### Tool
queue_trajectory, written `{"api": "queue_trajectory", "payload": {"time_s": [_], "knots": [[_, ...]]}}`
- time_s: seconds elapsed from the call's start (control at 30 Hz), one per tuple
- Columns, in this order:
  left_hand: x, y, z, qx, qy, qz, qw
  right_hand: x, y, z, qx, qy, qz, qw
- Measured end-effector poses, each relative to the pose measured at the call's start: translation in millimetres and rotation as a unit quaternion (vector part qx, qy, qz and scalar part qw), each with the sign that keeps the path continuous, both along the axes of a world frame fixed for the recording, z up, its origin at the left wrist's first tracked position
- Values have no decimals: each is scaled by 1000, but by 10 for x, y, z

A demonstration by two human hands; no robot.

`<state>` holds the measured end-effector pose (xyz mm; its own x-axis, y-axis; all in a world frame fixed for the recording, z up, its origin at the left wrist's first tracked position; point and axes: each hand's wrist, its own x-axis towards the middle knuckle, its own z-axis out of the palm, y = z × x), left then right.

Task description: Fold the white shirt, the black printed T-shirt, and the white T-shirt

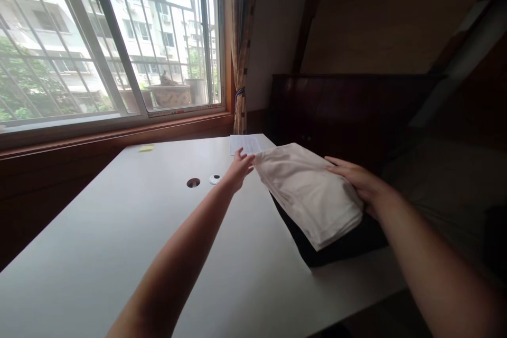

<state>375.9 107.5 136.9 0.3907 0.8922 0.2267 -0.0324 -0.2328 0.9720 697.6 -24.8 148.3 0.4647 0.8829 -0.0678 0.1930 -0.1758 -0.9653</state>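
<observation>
A folded white piece of clothing (309,190) lies over a dark folded cloth (304,245) on the right part of the white table (158,253). My right hand (356,179) grips the white clothing at its right edge, with fingers on top and the rest of the hand partly hidden. At the far left corner of the clothing is my left hand (240,169). Its fingers are apart, and the fingertips are at or just beside that corner; whether they touch it I cannot tell.
A printed sheet of paper (245,143) lies at the table's far edge, and yellow sticky notes (146,148) at the far left. The tabletop has a round hole (193,183) beside a white round fitting (215,179). A barred window (130,47) and tied curtain (240,63) stand behind.
</observation>
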Motion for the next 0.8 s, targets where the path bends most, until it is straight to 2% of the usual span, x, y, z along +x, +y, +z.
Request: {"api": "queue_trajectory", "payload": {"time_s": [0.03, 0.1, 0.2, 0.27, 0.37, 0.43, 0.53, 0.6, 0.67, 0.8], "knots": [[63, -53, -111, 16, 20, 4, 1000, 149, 8, -120, -36, 15, -24, 999], [127, -238, -356, 64, 53, -6, 997, 368, -40, -392, -104, 48, -9, 993], [151, -609, -625, 162, 97, -77, 979, 526, -205, -703, -140, 45, 15, 989], [182, -845, -682, 294, 153, -140, 933, 567, -313, -780, -143, 20, 38, 989], [293, -1115, -654, 490, 238, -202, 814, 588, -420, -756, -139, -29, 68, 987], [392, -1237, -635, 548, 266, -216, 763, 583, -470, -715, -117, -47, 61, 990], [527, -1346, -666, 597, 293, -209, 717, 544, -568, -696, -83, -52, 49, 994], [588, -1379, -704, 619, 304, -197, 696, 501, -656, -716, -77, -58, 45, 994], [613, -1386, -725, 629, 304, -187, 690, 459, -747, -744, -88, -60, 43, 993], [547, -1360, -686, 613, 273, -193, 715, 431, -842, -765, -129, -27, 69, 989]]}}
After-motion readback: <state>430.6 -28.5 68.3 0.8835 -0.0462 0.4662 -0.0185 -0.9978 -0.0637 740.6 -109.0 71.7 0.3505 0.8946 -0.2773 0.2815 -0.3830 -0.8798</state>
